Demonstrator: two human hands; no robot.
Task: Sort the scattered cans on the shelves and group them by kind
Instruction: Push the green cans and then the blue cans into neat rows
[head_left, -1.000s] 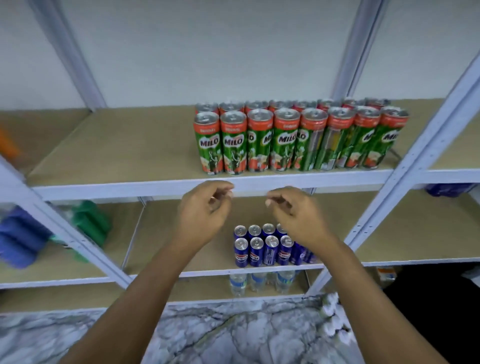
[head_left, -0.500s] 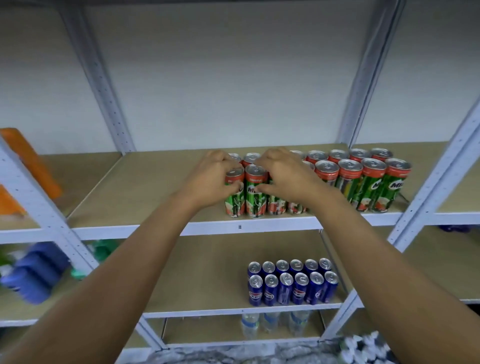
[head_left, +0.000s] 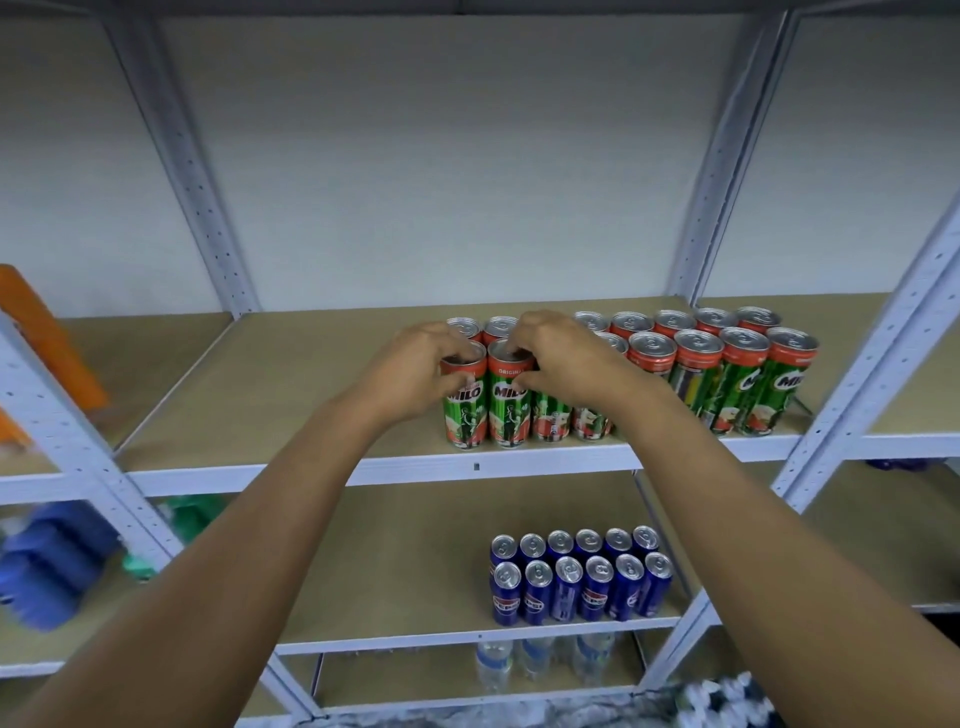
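Two rows of green and red Milo cans (head_left: 743, 384) stand upright on the upper shelf (head_left: 291, 374), right of its middle. My left hand (head_left: 415, 374) grips the top of the leftmost front Milo can (head_left: 465, 415). My right hand (head_left: 566, 364) grips the top of the second front Milo can (head_left: 510, 410) beside it, and my right arm hides part of the cans behind. On the shelf below (head_left: 395, 587), two rows of blue Pepsi cans (head_left: 582, 582) stand together.
Water bottles (head_left: 540, 660) stand on the lowest shelf. White metal uprights (head_left: 883, 364) frame the bays. In the left bay lie an orange object (head_left: 47, 343), blue items (head_left: 47, 566) and something green (head_left: 182, 525). The upper shelf's left half is bare board.
Both hands have risen from below the upper shelf's edge onto the two leftmost front Milo cans. The view has tilted up, and the shelves sit lower in the frame.
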